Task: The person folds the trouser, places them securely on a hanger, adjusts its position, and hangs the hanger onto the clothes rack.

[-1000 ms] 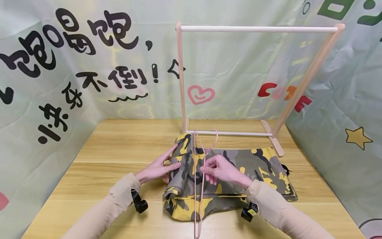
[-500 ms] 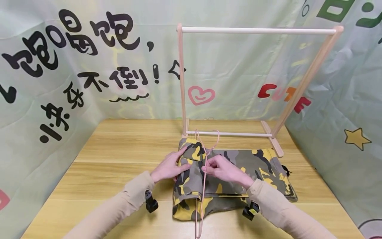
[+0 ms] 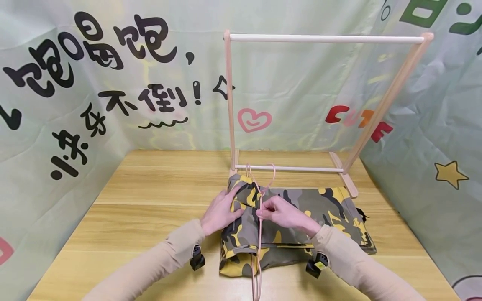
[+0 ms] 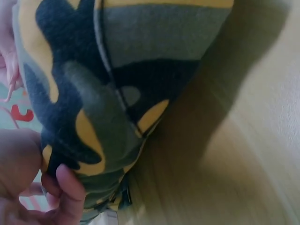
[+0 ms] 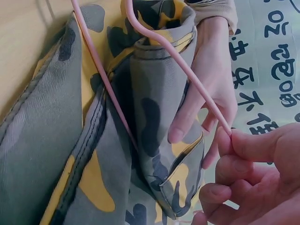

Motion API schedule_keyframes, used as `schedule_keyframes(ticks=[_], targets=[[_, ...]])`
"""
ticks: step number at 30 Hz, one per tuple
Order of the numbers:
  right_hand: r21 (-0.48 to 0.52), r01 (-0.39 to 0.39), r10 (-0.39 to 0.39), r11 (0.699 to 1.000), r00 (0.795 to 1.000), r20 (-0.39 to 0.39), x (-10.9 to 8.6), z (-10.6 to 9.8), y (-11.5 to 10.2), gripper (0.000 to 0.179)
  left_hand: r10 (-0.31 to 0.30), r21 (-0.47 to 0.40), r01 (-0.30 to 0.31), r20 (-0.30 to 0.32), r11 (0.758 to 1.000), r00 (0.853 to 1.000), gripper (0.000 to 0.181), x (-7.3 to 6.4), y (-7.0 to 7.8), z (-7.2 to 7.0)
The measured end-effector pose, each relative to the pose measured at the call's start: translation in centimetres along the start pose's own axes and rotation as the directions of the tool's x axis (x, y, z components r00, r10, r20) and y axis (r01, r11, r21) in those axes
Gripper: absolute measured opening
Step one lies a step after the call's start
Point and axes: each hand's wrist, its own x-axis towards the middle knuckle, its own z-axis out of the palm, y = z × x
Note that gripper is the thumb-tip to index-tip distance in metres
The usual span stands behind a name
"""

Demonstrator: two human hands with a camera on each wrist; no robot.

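The yellow, grey and black camouflage trousers (image 3: 320, 209) lie folded lengthwise on the table, their left end turned back to the right. My left hand (image 3: 219, 212) grips that folded flap from its left side, thumb on top and fingertips curled beneath, as the left wrist view shows. A thin pink clothes hanger (image 3: 260, 234) stands on edge across the trousers, its hook pointing at the rack. My right hand (image 3: 280, 214) pinches the hanger's upper bar between thumb and forefinger. In the right wrist view the lower bar (image 5: 103, 75) runs under the flap, which partly hides it.
A clothes rack with a white top rail (image 3: 324, 39) and pale wooden legs stands behind the trousers. Wooden tabletop (image 3: 150, 184) extends to the left. Printed cloth walls (image 3: 173, 125) enclose the table at the back and sides.
My left hand has carried the trousers' left end rightward, over the hanger's lower bar and up to the upper bar. My right hand has stayed nearly in place, still pinching the hanger.
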Motion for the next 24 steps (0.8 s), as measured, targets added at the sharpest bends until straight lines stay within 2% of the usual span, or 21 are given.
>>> schedule_keyframes(ticks=[5, 8, 10, 14, 19, 21, 24], targets=[[-0.002, -0.003, 0.003, 1.0, 1.0, -0.009, -0.1, 0.0, 0.0, 0.029, -0.014, -0.06, 0.013, -0.031, 0.998, 0.999, 0.059, 0.1, 0.3, 0.5], [-0.006, -0.006, 0.006, 1.0, 1.0, -0.016, -0.2, 0.0, 0.2, 0.029, -0.033, -0.131, 0.032, -0.003, 0.991, 0.999, 0.057, 0.0, 0.1, 0.4], [-0.004, -0.007, 0.007, 1.0, 1.0, -0.02, -0.3, 0.0, 0.3, 0.028, -0.02, -0.168, 0.027, 0.043, 0.985, 0.999, 0.057, -0.2, -0.2, 0.2], [0.0, -0.013, 0.013, 1.0, 1.0, -0.026, -0.5, 0.0, 0.4, 0.028, 0.071, -0.252, -0.035, 0.135, 0.967, 0.988, 0.057, -0.5, -1.3, -0.4], [-0.001, -0.006, 0.006, 1.0, 1.0, -0.029, -0.6, -0.1, 0.5, 0.027, 0.211, -0.309, -0.141, 0.205, 0.941, 0.956, 0.064, -0.9, -3.3, -0.9], [0.002, 0.0, 0.0, 1.0, 1.0, -0.028, -0.6, 0.0, 0.5, 0.028, 0.233, -0.303, -0.161, 0.218, 0.939, 0.948, 0.073, -0.9, -4.0, -0.7], [-0.003, 0.013, -0.013, 1.0, 0.999, -0.031, -0.5, 0.2, 0.7, 0.028, 0.232, -0.297, -0.15, 0.264, 0.943, 0.936, 0.095, -0.8, -4.9, 0.1]])
